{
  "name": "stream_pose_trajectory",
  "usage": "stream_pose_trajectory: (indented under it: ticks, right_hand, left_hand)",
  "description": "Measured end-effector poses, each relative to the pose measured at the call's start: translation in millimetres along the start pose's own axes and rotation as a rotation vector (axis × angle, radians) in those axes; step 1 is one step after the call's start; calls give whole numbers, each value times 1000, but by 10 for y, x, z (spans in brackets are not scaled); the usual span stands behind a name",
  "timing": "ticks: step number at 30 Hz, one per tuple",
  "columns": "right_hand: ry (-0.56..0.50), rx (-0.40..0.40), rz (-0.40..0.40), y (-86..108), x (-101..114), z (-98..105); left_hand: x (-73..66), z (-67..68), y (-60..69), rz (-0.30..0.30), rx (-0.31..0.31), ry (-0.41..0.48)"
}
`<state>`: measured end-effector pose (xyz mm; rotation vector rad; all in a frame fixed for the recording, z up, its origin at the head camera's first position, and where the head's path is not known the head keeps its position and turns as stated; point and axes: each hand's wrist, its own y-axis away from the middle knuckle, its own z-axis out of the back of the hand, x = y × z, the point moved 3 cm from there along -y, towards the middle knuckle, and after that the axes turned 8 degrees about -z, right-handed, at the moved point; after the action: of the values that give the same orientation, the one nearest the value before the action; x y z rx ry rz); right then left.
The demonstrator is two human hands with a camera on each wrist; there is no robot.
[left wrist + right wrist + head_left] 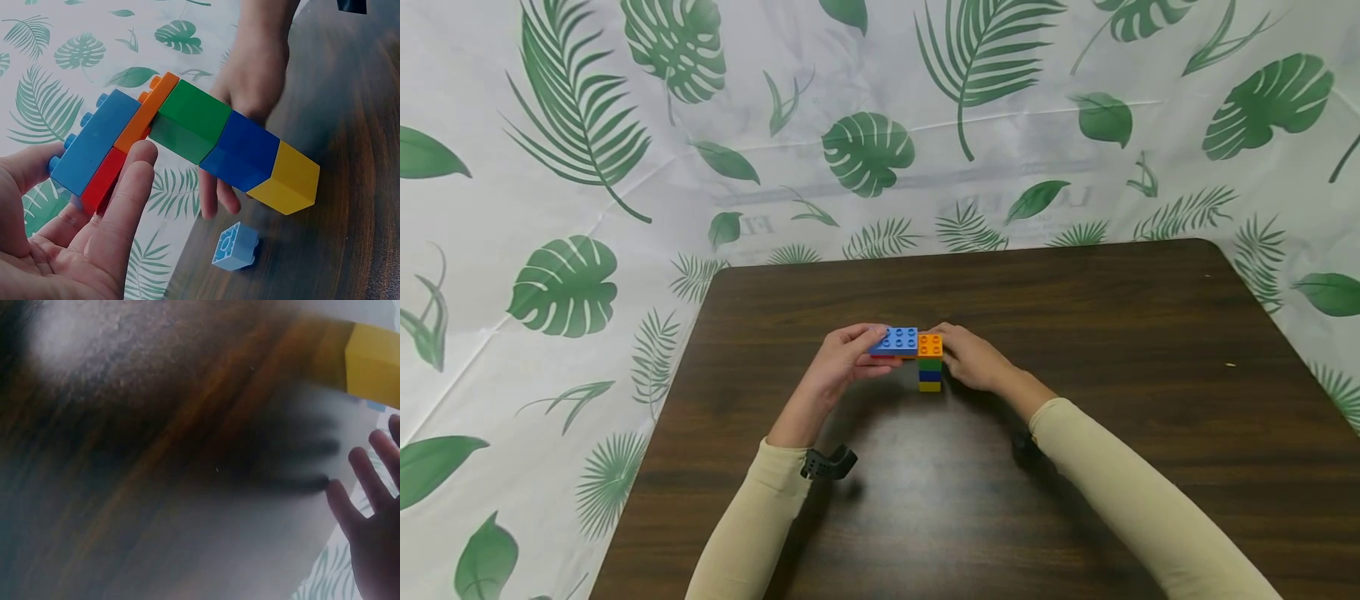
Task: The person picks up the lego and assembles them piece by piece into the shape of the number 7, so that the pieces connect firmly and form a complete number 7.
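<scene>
My left hand [841,358] pinches a blue building brick [97,140], thumb on its studded top and fingers beneath. Under that brick sit a red brick [102,180] and one end of a long orange brick [147,112]. The orange brick's other end caps an upright stack of a green brick [190,122], a dark blue brick [240,150] and a yellow brick [287,178]. Beside the stack's right side is my right hand [976,360], fingers extended; whether it touches the stack is unclear. A loose light blue brick [236,247] lies near its fingers, out of sight in the head view.
The stack stands on a dark wood-grain table [1075,317]. A white sheet with green leaf prints [790,67] hangs behind the table and along its left side. A dark strap [829,463] is on the left wrist.
</scene>
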<state>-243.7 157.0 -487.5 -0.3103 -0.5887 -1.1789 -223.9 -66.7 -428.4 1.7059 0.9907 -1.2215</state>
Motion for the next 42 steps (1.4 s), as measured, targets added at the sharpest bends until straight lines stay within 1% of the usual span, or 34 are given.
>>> stream_pose_trajectory:
  ticks: [4, 8, 12, 16, 20, 27, 30, 34, 38, 42]
  right_hand:
    - [118, 43, 15, -10, 9, -62]
    - [187, 57, 13, -22, 7, -89]
    - [181, 45, -1, -24, -12, -88]
    - [166, 0, -18, -10, -44, -46]
    - [172, -38, -32, 27, -59, 6]
    - [196, -65, -36, 67, -50, 52]
    - [155, -72, -47, 75, -59, 62]
    - [35, -94, -59, 87, -56, 108]
    - [-79, -143, -59, 117, -20, 206]
    - [-192, -191, -80, 170, 31, 326]
  left_hand:
    - [-2, 4, 6, -10, 4, -10]
    - [8, 14, 11, -9, 6, -14]
    - [8, 15, 16, -16, 10, -23]
    - [-2, 2, 1, -25, 20, -30]
    - [-11, -9, -6, -15, 27, -26]
    - [-13, -3, 6, 4, 33, -19]
    - [-6, -1, 4, -3, 43, -21]
    - [-1, 2, 3, -10, 51, -20]
    - [7, 3, -1, -6, 53, -14]
    - [14, 9, -6, -1, 58, -15]
